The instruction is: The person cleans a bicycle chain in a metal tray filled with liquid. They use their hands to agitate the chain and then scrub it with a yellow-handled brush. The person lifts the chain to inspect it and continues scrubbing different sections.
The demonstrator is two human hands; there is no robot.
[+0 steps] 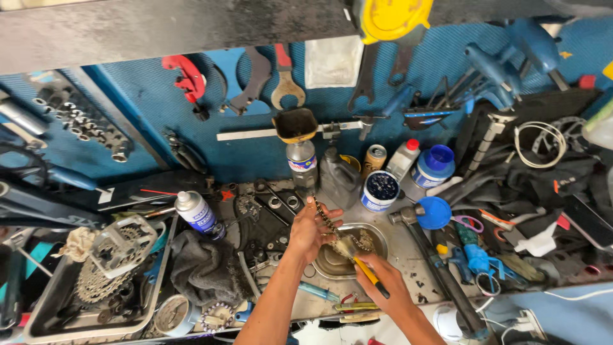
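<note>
Workbench seen from above, cluttered and greasy. The left hand (311, 229) has its fingers curled tight around a bicycle chain (327, 220), a string of small dull-metal links that runs up toward 11 o'clock from the fist and droops down toward the pan. The right hand (378, 276) is clamped on a brush (359, 259) with a slim yellow-and-black handle; its worn, splayed bristles press against the chain at about 10 o'clock from the knuckles. Both hands work over a shallow oval steel pan (377, 235), dented and shiny, lying at the centre of the bench (the chain hangs just over its left half, seemingly dipping in).

Around the pan:
- At 12 o'clock, a grey plastic jug (339, 179) and a round tub (380, 190) with a blue-and-white wall, full of dark grease.
- At 1 o'clock, a blue-lidded jar (434, 165).
- At 3 o'clock, a hammer (428, 252) with a long black handle, and a blue plastic lid (435, 212) on it, near the head.
- At 9 o'clock, a crumpled dark grey rag (201, 265), soft and oily; beyond it a spray can (198, 214), white cap, blue label, tilted.
- At 8 o'clock, a grey tray (39, 303) holding toothed cassette cogs (96, 281).

Behind, a blue ribbed pegboard (255, 137) carries flat steel wrenches (286, 83).
</note>
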